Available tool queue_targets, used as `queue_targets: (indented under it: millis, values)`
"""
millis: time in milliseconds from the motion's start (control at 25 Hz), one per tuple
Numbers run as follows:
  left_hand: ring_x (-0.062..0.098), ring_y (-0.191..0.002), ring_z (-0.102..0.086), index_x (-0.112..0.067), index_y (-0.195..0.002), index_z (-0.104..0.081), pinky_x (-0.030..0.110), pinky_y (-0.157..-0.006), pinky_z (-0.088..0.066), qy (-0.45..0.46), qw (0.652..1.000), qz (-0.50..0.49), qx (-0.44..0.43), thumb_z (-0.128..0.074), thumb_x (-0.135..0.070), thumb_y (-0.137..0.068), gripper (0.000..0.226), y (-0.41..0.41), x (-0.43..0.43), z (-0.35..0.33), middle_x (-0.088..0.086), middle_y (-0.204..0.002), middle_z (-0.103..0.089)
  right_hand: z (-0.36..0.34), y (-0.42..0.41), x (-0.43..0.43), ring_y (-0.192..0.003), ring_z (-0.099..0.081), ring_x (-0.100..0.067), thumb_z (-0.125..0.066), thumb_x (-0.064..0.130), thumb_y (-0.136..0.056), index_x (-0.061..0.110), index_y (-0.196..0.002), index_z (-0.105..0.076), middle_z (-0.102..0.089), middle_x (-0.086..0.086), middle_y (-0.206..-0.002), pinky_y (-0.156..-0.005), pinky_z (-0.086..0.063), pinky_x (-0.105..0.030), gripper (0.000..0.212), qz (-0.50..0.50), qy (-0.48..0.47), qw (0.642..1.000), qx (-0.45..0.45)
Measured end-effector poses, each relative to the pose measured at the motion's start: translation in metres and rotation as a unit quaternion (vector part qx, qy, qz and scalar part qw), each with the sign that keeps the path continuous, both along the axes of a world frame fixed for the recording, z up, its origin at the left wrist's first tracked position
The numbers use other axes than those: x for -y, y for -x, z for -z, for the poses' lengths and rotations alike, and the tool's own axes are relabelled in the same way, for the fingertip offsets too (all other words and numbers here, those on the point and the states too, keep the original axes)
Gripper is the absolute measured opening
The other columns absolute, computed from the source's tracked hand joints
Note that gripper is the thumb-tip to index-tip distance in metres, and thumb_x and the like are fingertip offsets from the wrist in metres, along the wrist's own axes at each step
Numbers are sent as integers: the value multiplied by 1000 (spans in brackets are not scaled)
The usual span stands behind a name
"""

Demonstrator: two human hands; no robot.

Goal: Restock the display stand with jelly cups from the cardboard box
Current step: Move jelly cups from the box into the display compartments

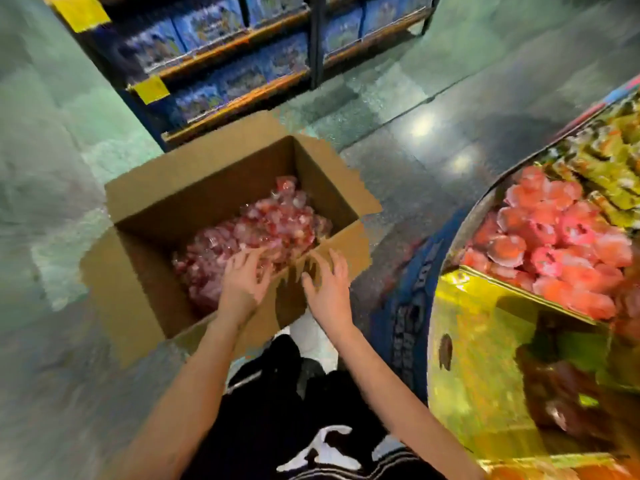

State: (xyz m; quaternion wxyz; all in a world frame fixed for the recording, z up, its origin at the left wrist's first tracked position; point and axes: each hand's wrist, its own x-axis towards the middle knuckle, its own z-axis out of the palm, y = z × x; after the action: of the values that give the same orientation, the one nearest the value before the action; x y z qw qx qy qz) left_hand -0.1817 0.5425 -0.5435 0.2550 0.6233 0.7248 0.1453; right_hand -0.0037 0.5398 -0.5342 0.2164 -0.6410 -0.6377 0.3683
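An open cardboard box (166,188) stands on the floor ahead of me, holding a heap of red jelly cups (273,220) in clear wrapping. My left hand (244,278) reaches inside the box with fingers spread, its fingertips touching the near cups. Just right of it, my right hand (329,289) hovers over the box's near right wall, fingers apart and holding nothing. A round gold display stand (485,341) is at the right, with pink-red jelly cups (561,251) piled in one compartment. The whole frame is blurred.
A blue and orange shelf rack (242,64) with blue boxes stands behind the cardboard box. Shiny grey floor (433,126) lies between the rack and the stand. Yellow-green packets (609,168) fill the stand's farther section. My dark clothing (294,410) is at the bottom.
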Motion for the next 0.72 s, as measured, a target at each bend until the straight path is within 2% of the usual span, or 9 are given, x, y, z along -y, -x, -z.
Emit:
queue_targets:
  millis: [120, 240, 320, 400, 480, 600, 680, 720]
  values:
    - [41, -114, -56, -8, -128, -60, 48, -100, -41, 45, 996, -78, 17, -49, -35, -88, 50, 53, 1, 20, 18, -119, -63, 10, 41, -46, -145, -22, -27, -55, 24, -98, 12, -143, -45, -28, -13, -155, -117, -19, -34, 47, -20, 61, 998, -4]
    - [34, -121, -49, -9, -138, -52, 43, -106, -34, 93, 984, -138, 64, -55, -27, -96, 46, 90, -6, 39, 17, -127, -57, 37, 66, -93, -146, -20, -26, -53, 29, -98, 15, -146, -41, -26, -12, -157, -117, -24, -37, 51, -33, 117, 992, 30]
    - [26, -118, -50, -14, -142, -48, 38, -109, -34, 112, 977, -145, 108, -57, -24, -97, 47, 104, -17, 51, 14, -133, -53, 54, 78, -113, -147, -19, -29, -56, 29, -98, 16, -147, -39, -24, -13, -157, -117, -25, -40, 54, -43, 159, 985, 47]
    - [22, -131, -42, -21, -143, -45, 39, -114, -31, 150, 969, -137, 137, -54, -31, -98, 47, 110, -37, 64, 10, -147, -42, 70, 85, -131, -144, -24, -32, -58, 29, -96, 18, -146, -40, -26, -14, -155, -115, -25, -42, 54, -31, 187, 980, 60]
    - [25, -141, -32, -23, -145, -42, 40, -116, -28, 177, 964, -121, 156, -51, -34, -100, 48, 108, -58, 77, 8, -152, -37, 81, 84, -146, -142, -26, -33, -59, 30, -96, 20, -146, -38, -28, -15, -154, -114, -25, -43, 56, -20, 205, 975, 78]
    - [14, -129, -43, -21, -148, -39, 33, -109, -31, 186, 957, -110, 193, -52, -33, -100, 50, 98, -89, 94, 7, -151, -39, 103, 77, -169, -147, -15, -33, -63, 34, -94, 25, -151, -29, -17, -13, -159, -116, -22, -47, 67, -42, 247, 962, 106]
    - [6, -115, -43, -24, -149, -37, 32, -107, -33, 198, 952, -110, 208, -51, -33, -101, 51, 86, -110, 111, 5, -153, -36, 121, 71, -186, -148, -9, -34, -67, 38, -91, 30, -152, -23, -11, -13, -161, -116, -21, -50, 76, -83, 263, 954, 118]
    - [6, -116, -42, -25, -149, -37, 34, -108, -33, 204, 948, -114, 215, -50, -33, -101, 50, 80, -122, 120, 6, -154, -35, 131, 68, -195, -148, -9, -35, -69, 40, -89, 31, -153, -20, -10, -13, -161, -116, -20, -50, 81, -96, 263, 952, 122]
